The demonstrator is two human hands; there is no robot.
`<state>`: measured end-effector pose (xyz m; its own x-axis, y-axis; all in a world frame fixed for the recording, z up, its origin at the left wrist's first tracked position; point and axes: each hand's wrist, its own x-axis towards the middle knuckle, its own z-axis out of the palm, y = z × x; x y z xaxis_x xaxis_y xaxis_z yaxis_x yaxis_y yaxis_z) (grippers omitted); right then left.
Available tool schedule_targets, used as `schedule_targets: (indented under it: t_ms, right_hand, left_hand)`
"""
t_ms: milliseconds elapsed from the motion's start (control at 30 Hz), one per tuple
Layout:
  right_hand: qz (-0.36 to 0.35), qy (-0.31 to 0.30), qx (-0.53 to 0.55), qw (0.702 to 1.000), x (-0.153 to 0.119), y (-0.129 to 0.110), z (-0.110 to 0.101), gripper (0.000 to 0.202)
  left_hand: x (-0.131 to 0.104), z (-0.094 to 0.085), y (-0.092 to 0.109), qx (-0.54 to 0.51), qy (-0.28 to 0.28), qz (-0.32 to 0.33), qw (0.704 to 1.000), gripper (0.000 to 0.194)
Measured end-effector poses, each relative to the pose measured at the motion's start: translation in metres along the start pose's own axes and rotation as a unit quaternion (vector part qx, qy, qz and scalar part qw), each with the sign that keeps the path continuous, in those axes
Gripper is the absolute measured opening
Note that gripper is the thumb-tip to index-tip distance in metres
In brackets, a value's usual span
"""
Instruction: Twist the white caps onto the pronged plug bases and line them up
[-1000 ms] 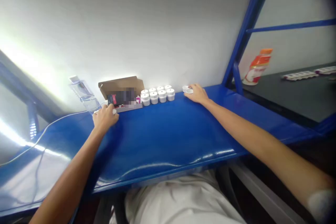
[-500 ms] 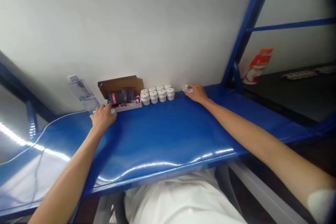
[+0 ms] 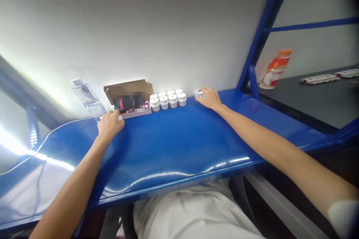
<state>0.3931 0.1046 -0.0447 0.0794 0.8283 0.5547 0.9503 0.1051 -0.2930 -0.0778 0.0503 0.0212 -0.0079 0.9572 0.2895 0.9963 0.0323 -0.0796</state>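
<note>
Right hand (image 3: 209, 98): fingers curled on a white cup (image 3: 197, 93), apparently gripping it; part of the cup is hidden by the fingers.
Cup, handling: judged light, stiff plastic, smooth and a little slippery; unlikely to break, easily tipped.
Cup, hold: best taken by its outer side wall, thumb opposite fingers, clear of the rim.
Cup, position: at the right hand's fingertips, on their left side, near the back of the worktop (image 3: 174, 142).
Left hand (image 3: 110, 123): fingers bent; a white piece (image 3: 120, 118) shows at its right edge. Whether it is gripped cannot be told.
White piece, handling: judged light and rigid; edges the likely hold. Too small to identify.
Tubs (image 3: 173, 101): eight, two rows, left of the right hand and well apart from it.
Box (image 3: 126, 89): lid raised, just beyond the left hand; dark item inside.
Bottle (image 3: 89, 96): clear, tilted, beyond and left of the left hand.
</note>
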Motion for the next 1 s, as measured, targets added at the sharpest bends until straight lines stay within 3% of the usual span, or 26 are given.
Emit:
schedule_targets:
  t_ms: [100,167,300,467,633,733,800,867,933,1000]
  right_hand:
    - [-0.097,0.000,0.026,0.995,-0.005,-0.028,-0.002,0.052]
    - [-0.154,-0.033,0.040,0.987,-0.011,-0.047,0.000,0.061]
    - [-0.174,-0.089,0.077,0.978,-0.020,-0.070,0.005,0.069]
    - [-0.116,-0.067,0.118,0.984,-0.019,-0.074,-0.006,0.040]
    - [-0.145,-0.115,0.173,0.968,-0.028,-0.105,-0.019,0.010]
    - [-0.083,-0.190,0.340,0.917,-0.047,-0.142,-0.025,0.018]
    - [0.013,-0.246,0.478,0.843,-0.063,-0.165,-0.028,0.023]
    - [0.065,-0.312,0.560,0.765,-0.077,-0.181,-0.029,0.019]
    - [0.071,-0.347,0.582,0.732,-0.087,-0.189,-0.031,0.018]
    - [0.060,-0.387,0.565,0.726,-0.091,-0.190,-0.033,0.025]
  left_hand:
    - [-0.003,-0.002,0.003,0.016,0.022,0.010,1.000,0.044]
    - [-0.005,-0.003,0.005,0.025,0.046,0.020,0.998,0.043]
    - [-0.007,-0.003,0.010,0.021,0.098,0.038,0.994,0.044]
    - [-0.013,0.001,0.026,-0.052,0.152,0.108,0.981,0.045]
    - [-0.032,0.001,0.061,-0.169,0.164,0.277,0.931,0.044]
    - [-0.053,-0.003,0.081,-0.192,0.146,0.400,0.884,0.056]
    - [-0.066,-0.006,0.091,-0.163,0.161,0.461,0.857,0.061]
    - [-0.075,-0.006,0.098,-0.122,0.212,0.500,0.831,0.055]
    - [-0.080,-0.006,0.103,-0.091,0.264,0.514,0.811,0.042]
    - [-0.080,-0.007,0.104,-0.082,0.291,0.510,0.805,0.033]
